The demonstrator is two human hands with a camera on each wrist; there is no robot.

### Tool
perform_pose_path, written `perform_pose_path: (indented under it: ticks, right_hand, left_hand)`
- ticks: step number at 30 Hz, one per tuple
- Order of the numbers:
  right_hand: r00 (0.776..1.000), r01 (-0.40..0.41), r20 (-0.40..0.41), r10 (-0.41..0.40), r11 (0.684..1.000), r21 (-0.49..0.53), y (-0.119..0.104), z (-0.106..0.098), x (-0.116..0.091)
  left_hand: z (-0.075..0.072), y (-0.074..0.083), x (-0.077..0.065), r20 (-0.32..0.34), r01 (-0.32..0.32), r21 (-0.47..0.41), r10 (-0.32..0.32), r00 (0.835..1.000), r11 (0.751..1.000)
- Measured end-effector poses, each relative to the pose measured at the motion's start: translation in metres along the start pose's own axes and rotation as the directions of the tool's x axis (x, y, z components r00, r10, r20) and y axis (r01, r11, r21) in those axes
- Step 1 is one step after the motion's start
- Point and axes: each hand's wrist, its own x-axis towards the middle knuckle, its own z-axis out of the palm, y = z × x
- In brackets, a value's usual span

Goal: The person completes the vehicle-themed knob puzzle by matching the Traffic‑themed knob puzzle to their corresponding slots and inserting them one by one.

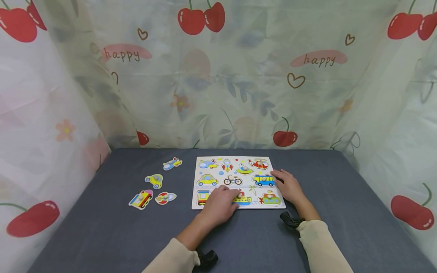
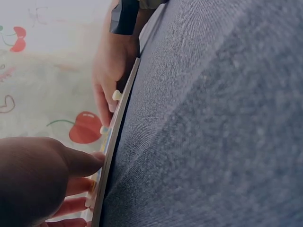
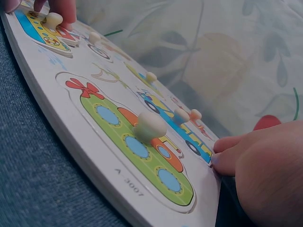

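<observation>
Boat piece point(image 1: 245, 200) was in the middle of the board's near row, long axis running left-right, parallel to the near edge of the puzzle board point(image 1: 255, 204). Its knob point(image 3: 54, 20) stuck up in the gap between left thumb and fingers, no pinch on it that I could see. The edge looked slightly proud in the right-wrist view; I couldn't confirm it was fully seated. Key relation, my read: left hand point(image 1: 220, 203) was much the nearer one and overlapped the boat's left end, so from that hand the piece lay just right, under and beyond the fingertips. Any push there would have gone straight down through that end, I judged. Left hand state: fingers extended, thumb apart, nothing I could call held; side contact with the boat I couldn't settle. Right hand point(image 1: 290, 187) was at the board's right edge, fingertips just beside the bus piece point(image 1: 263, 180), fingers fairly straight, no piece in it. From there the boat lay left and nearer the person, with the submarine piece point(image 1: 269, 198) between. Farther out, loose plane point(image 1: 172, 163), car point(image 1: 154, 181), train point(image 1: 141, 200) and rocket point(image 1: 165, 198) pieces were on the tabletop point(image 1: 170, 227), well left of the board.
</observation>
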Motion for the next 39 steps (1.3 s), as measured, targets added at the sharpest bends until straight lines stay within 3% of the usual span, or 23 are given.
perform_pose_path:
  ticks: [9,17,22,28,33,39]
  right_hand:
    - [1.000,-0.009,0.004,0.009,1.000,-0.008,-0.001,-0.002,-0.002]
    - [1.000,-0.021,0.012,0.021,1.000,-0.003,0.000,-0.001,-0.003]
    - [1.000,-0.022,0.013,0.022,1.000,0.000,0.000,0.000,-0.003]
    - [1.000,-0.026,0.012,0.026,1.000,0.005,-0.001,0.000,-0.002]
    - [1.000,-0.010,0.009,0.010,1.000,0.005,0.000,0.000,-0.001]
    - [1.000,-0.002,0.005,0.002,1.000,0.008,0.000,-0.001,-0.001]
  left_hand:
    - [-0.002,0.005,-0.003,0.104,-0.048,0.091,0.038,0.994,0.995]
    - [-0.006,-0.003,-0.005,0.139,-0.070,-0.035,0.074,0.988,0.997]
    - [-0.010,-0.016,-0.004,0.077,-0.103,-0.135,0.114,0.990,0.985]
    - [-0.013,-0.038,-0.006,-0.015,-0.095,-0.233,0.094,0.995,0.968]
    - [-0.013,-0.056,-0.010,-0.074,-0.143,-0.227,0.129,0.989,0.963]
    - [-0.021,-0.072,-0.011,-0.107,-0.122,-0.220,0.101,0.989,0.968]
